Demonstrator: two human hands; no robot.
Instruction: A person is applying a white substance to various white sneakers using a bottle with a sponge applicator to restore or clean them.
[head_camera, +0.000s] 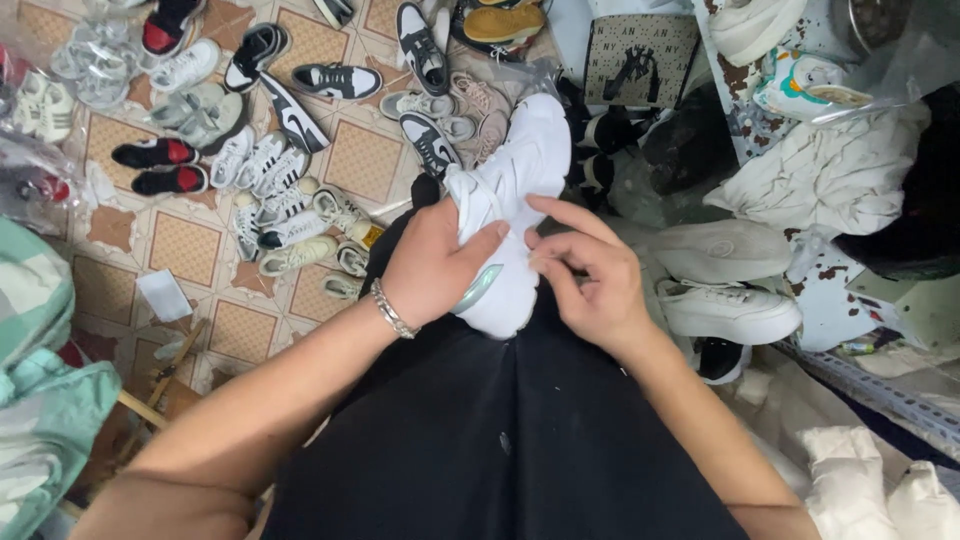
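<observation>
A white sneaker (515, 190) lay on the person's lap, over black clothing (500, 430). The left hand (440, 265), a silver bracelet (392, 310) at its wrist, was clamped round the shoe's side. The right hand (590, 275) pinched something at the shoe's top, possibly a lace; fingers were together. Many pairs of sneakers (270, 170) lay scattered on the tiled floor (190, 245) beyond

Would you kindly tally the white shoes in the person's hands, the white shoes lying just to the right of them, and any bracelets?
Held white shoe, in left hand and right hand: 1
Loose white shoes at the right: 2
Silver bracelet: 1
Total: 4
</observation>
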